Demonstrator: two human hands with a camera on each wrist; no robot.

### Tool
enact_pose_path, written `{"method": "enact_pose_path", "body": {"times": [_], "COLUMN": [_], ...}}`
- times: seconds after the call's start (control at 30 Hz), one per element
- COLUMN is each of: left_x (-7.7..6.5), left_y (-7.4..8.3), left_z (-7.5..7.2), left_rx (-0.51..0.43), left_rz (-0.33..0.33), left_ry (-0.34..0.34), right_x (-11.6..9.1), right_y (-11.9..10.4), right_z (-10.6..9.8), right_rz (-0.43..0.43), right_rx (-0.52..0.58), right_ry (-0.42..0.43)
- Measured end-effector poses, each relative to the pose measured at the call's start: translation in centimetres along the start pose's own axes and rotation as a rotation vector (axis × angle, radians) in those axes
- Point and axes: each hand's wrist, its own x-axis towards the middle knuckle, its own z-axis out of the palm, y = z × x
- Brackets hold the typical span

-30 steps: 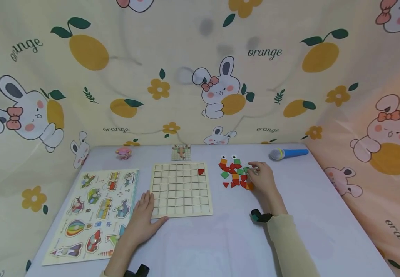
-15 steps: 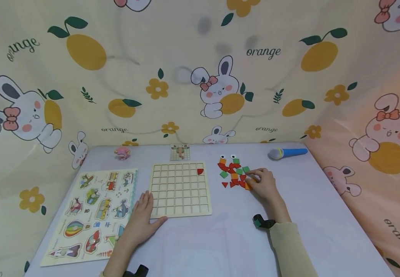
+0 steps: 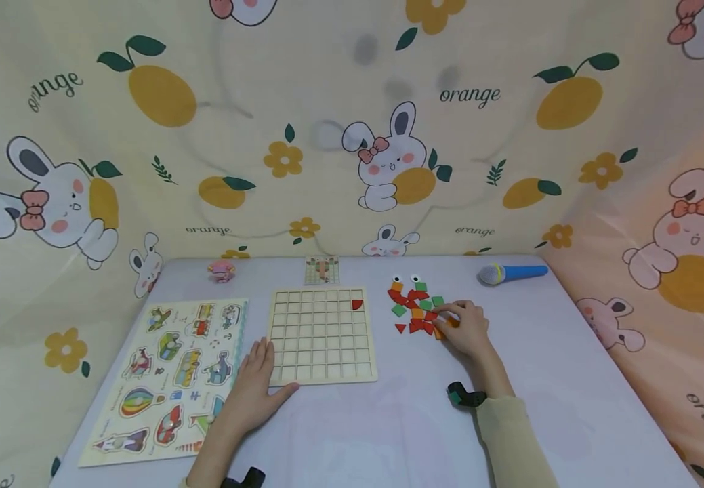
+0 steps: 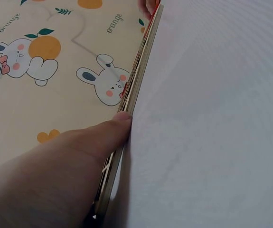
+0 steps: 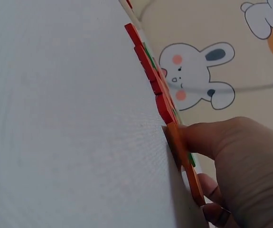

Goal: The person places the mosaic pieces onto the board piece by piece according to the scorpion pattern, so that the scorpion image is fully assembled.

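A pale wooden grid board (image 3: 322, 337) lies in the middle of the table, with one red rounded piece (image 3: 357, 305) in a cell near its top right. My left hand (image 3: 253, 390) rests along the board's left side, fingers straight; in the left wrist view its thumb (image 4: 115, 130) touches the near edge. Right of the board lies a cluster of red, green and orange pieces (image 3: 417, 314). My right hand (image 3: 466, 330) is at the cluster's right side, fingers bent. In the right wrist view, thumb against it, it pinches a tilted orange piece (image 5: 176, 142); the other fingertips are partly hidden.
A picture puzzle board (image 3: 171, 379) lies at the left, partly under the left forearm. Along the back are a small pink figurine (image 3: 221, 271), a pattern card (image 3: 322, 270) and a blue toy microphone (image 3: 513, 274). Two googly-eye pieces (image 3: 415, 278) sit behind the cluster.
My right hand has moved from a green piece at the cluster's upper right slightly down toward the orange pieces. The left hand stays on the board. The head view shifts a little.
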Motion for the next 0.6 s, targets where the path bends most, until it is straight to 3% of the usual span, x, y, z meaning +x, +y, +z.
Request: {"method": "enact_pose_path", "body": {"times": [0.6], "left_x": [-0.02], "left_y": [0.01], "left_z": [0.07], "left_rx": [0.011], "left_rz": [-0.002], "left_ry": [0.002], "right_x": [-0.2], "right_y": [-0.01], "right_z": [0.73], "right_rz": [-0.045], "right_rx": [-0.004], "right_ry": [0.046]}}
